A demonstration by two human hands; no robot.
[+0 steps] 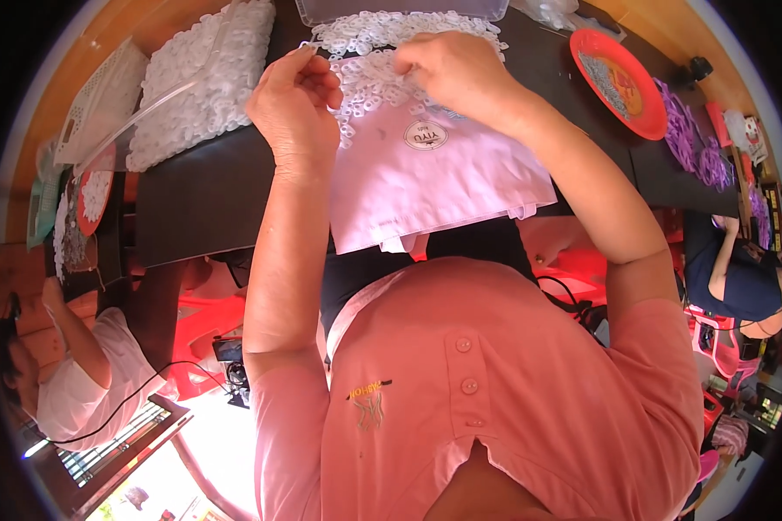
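Observation:
My left hand [294,108] is raised over the table with thumb and forefinger pinched on a small white plastic ring [307,44]. The other fingers of that hand curl inward. Across from it, my right hand [465,74] has its fingers bent and drawn together just above a spread of small white plastic pieces [367,85]; what its fingertips hold, if anything, is hidden. These pieces lie on the far part of a pink apron-like cloth [443,187] with a round white label [426,133]. The cloth hangs over the near table edge.
Left on the dark table [200,204] stands a bulky clear bag of white pieces [202,82]. A clear plastic tray [400,10] is at the back. To the right are a red oval plate [653,123] of small grey pieces and purple strips [699,156]. Co-workers sit at both sides.

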